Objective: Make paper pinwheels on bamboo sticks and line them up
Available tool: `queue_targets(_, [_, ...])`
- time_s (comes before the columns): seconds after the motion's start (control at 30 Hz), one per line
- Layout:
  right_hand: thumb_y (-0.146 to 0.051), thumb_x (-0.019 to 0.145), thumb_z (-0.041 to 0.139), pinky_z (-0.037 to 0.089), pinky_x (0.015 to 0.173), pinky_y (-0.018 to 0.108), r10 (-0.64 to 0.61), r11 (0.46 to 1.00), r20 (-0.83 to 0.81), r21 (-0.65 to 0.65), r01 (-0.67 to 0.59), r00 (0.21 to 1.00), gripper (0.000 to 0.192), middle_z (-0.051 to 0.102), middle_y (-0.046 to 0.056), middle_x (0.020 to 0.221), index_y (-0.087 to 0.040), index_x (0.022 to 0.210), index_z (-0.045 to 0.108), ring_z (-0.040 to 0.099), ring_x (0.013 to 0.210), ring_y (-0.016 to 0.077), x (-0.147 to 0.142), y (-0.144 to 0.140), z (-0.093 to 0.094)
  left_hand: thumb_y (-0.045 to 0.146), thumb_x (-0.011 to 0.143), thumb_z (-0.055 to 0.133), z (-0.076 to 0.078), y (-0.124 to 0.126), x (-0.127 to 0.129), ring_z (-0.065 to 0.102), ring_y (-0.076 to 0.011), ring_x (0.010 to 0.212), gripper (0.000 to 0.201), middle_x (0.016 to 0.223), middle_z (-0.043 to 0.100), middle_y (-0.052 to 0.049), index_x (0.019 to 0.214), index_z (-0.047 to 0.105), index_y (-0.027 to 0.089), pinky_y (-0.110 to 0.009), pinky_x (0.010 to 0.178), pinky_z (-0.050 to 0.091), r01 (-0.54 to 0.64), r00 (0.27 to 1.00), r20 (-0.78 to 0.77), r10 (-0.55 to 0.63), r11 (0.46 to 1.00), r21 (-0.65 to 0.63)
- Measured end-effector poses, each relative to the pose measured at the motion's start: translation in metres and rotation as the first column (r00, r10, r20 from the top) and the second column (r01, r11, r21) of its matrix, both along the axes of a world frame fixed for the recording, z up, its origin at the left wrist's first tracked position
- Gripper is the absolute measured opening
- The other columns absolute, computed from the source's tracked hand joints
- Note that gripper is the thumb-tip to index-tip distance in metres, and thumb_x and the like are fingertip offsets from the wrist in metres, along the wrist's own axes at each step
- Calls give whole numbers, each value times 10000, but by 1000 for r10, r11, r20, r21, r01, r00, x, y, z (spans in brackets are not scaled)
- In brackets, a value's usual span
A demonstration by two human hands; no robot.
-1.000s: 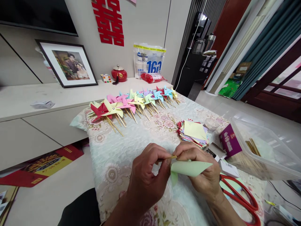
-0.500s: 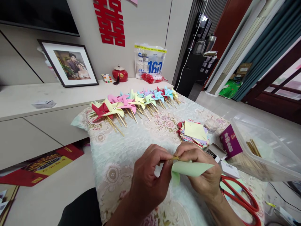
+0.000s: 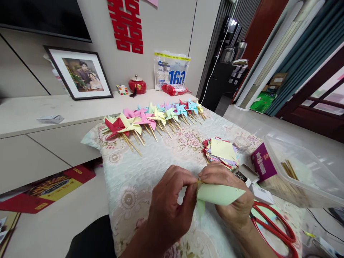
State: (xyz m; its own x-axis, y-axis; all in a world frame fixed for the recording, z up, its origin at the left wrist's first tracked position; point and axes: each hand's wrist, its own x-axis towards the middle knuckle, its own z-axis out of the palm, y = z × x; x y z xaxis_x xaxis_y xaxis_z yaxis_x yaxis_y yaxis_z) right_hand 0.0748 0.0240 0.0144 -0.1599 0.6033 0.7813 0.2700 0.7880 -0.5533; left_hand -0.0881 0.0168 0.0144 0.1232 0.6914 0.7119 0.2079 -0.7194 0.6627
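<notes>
A light green paper pinwheel (image 3: 219, 194) with curled blades is held above the table. My right hand (image 3: 233, 200) is closed on it, with the fingers behind the paper. The thumb and forefinger of my left hand (image 3: 172, 204) pinch a thin wooden stick (image 3: 199, 181) at the pinwheel's centre; only a sliver of it shows between the fingertips. The two hands almost touch there. Red-handled scissors (image 3: 276, 222) lie beside my right wrist. Just past my right hand are a stack of coloured paper squares (image 3: 221, 148) and a small open box of metal pins (image 3: 242, 176).
Finished pinwheels (image 3: 158, 116) on sticks lie in a row along the table's far side. At the right stands a clear plastic bin (image 3: 309, 157) with wooden sticks. A round clear container (image 3: 242, 142) sits near the paper stack. Behind is a white cabinet (image 3: 88, 107).
My right hand has turned a little, so the green blade shows broader. Less of the stick now shows between my fingertips. The things on the table have stayed put.
</notes>
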Motion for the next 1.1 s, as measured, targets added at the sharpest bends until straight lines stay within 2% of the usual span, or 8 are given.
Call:
queue_targets(0.23, [-193,930,605,535,734,405,-34,999,10,0,34,999,123,725,59,826,-225,979,713,688,766,224,-1,2,-1,22,870,544,-2,-1,2,573,-148,745,159,780,598,-38,899,622,157,-282,659,454,-16,1000,0,16,1000,4])
queue_targets(0.43, [-108,906,560,526,732,397,-43,999,69,0,43,997,193,708,58,831,-229,1005,673,669,778,219,0,2,-1,36,875,546,-2,-1,3,572,-155,723,157,765,595,-36,898,628,168,-291,641,452,-30,1000,1,30,1000,-1])
queue_targets(0.77, [-77,882,543,518,737,387,-75,997,88,4,74,993,212,690,40,814,-232,978,652,660,760,208,-1,2,-2,37,874,543,-4,-1,5,573,-156,735,153,767,591,-37,900,616,168,-290,646,451,-47,999,-14,47,999,0])
queue_targets(1.1, [-108,893,563,520,715,382,-78,997,73,-22,80,994,156,677,41,797,-229,938,651,646,751,207,1,4,-6,31,876,508,-4,-3,8,569,-170,744,194,778,601,-45,929,624,178,-300,649,454,-65,997,-38,65,998,8])
